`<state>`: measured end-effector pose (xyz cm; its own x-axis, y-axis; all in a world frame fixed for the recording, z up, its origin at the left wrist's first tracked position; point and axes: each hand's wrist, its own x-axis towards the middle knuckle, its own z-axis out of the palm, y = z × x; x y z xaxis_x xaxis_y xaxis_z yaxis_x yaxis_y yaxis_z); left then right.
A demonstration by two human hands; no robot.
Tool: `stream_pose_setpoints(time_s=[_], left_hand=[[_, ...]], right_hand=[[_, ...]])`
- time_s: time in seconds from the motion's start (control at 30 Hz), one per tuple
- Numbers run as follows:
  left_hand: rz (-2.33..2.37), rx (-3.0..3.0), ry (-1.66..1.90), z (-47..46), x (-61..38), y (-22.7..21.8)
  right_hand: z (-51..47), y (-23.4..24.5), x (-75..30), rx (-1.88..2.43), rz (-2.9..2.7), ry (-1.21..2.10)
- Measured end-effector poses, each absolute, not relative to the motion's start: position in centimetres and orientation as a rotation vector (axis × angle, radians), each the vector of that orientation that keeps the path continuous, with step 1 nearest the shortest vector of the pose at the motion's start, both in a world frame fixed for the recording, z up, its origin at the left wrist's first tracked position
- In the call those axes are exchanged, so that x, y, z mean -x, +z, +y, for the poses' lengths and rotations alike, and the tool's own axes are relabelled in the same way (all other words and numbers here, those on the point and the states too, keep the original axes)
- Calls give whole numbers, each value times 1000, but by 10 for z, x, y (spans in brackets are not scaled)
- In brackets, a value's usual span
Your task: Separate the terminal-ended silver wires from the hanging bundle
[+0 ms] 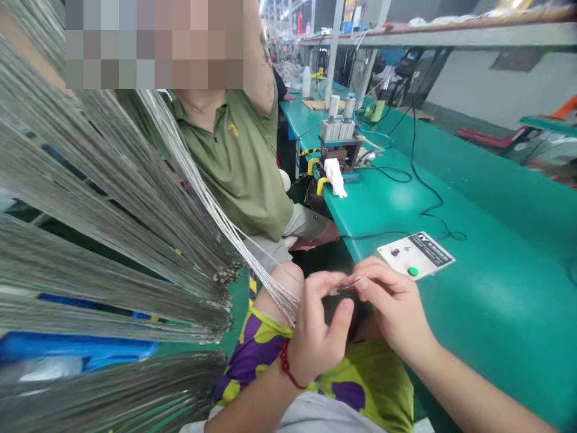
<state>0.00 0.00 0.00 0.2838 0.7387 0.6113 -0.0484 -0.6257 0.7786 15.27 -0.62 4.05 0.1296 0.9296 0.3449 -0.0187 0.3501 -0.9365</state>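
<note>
Head view: your right hand (pixel 396 307) has a narrow pinch, thumb against finger, on a thin wire (pixel 349 285). That wire sits between your two hands, at their fingertips. Your left hand (pixel 315 337) brings its forefinger to the wire's other end, its thumb standing apart; whether it grips the wire, I cannot tell. Pale strands (pixel 216 210) slope down from ahead and left of your grip and pass out of sight behind your left hand. A red bracelet (pixel 284 359) circles that wrist. Just beyond your right hand, a control box (pixel 417 255) with a green button lies on the bench (pixel 500 307). Farther ahead stands a press (pixel 340 135), a white cloth (pixel 334 176) at its front. Ahead and left of your grip sits a person (pixel 238 162), arm raised. Grey strands (pixel 148 192) fill the far left, above a blue bin (pixel 112 353).
</note>
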Motion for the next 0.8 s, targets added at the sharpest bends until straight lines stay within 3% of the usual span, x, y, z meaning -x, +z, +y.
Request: stream_pose_setpoints(time_s=[0.1, 0.2, 0.27, 0.43, 0.8], left_hand=[[1126, -1735, 1786, 53, 41, -5], [1463, -1029, 1755, 104, 81, -28], [1362, -706, 1623, 129, 99, -50], [1024, -545, 1273, 141, 107, -86], [240, -491, 1152, 85, 83, -63]], right_hand=[[-9, 40, -155, 970, -1216, 861], [-9, 41, -153, 962, -1220, 862], [-9, 42, -151, 961, -1223, 866], [-9, 41, -149, 991, -1181, 903], [8, 75, -147, 1045, -1150, 787]])
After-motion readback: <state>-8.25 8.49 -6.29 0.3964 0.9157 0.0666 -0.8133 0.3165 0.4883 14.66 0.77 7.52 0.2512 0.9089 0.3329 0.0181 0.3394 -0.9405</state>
